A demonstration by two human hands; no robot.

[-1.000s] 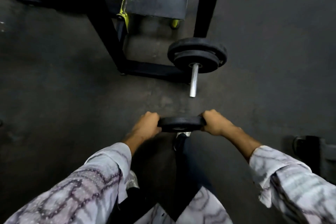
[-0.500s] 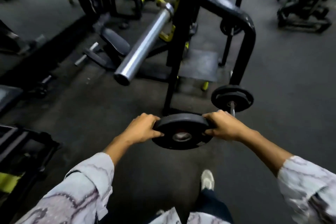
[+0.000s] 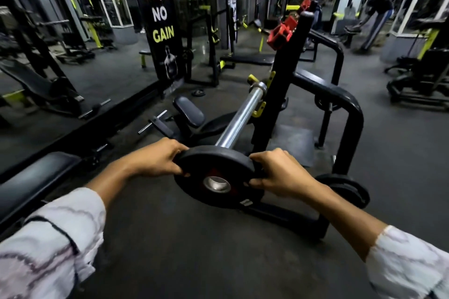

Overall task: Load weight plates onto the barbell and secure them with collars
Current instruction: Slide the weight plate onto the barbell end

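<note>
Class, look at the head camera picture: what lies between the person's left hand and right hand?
In the head view, a black weight plate lies between the left hand and right hand, both gripping its rim. Its steel-lined centre hole faces the camera.

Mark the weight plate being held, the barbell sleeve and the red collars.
weight plate point(image 3: 194, 165), head view, upper black face above the hub.
barbell sleeve point(image 3: 240, 116), head view, middle of the shiny tube.
red collars point(image 3: 279, 34), head view, front red block atop the rack post.

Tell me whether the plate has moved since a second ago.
Yes. The plate, held by both hands, has risen from near the floor to the end of the barbell sleeve on the rack.
</note>
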